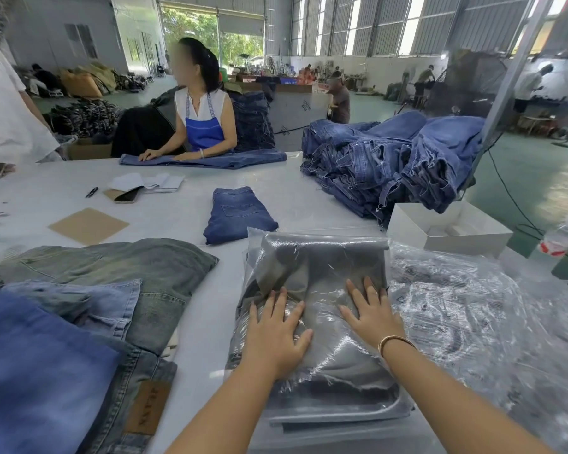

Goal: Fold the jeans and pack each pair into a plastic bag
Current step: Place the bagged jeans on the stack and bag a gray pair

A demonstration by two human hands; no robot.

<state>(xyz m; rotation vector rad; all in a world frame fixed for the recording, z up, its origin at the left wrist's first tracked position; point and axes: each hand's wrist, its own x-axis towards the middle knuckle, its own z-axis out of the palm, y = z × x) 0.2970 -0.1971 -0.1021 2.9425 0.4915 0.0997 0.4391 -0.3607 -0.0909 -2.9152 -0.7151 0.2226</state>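
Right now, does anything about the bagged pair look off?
Yes: inside the plastic bag the grey jeans sit bunched and creased under the left hand and right hand, not flat. A frayed edge shows near the bag's front.

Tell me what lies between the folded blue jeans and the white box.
Only bare table under clear plastic between the folded blue jeans and white box, in the head view.

white table (pixel 191 204) w/ folded jeans (pixel 238 214), bagged jeans (pixel 318 322), cardboard (pixel 88 225), white box (pixel 446 229), phone (pixel 128 194).
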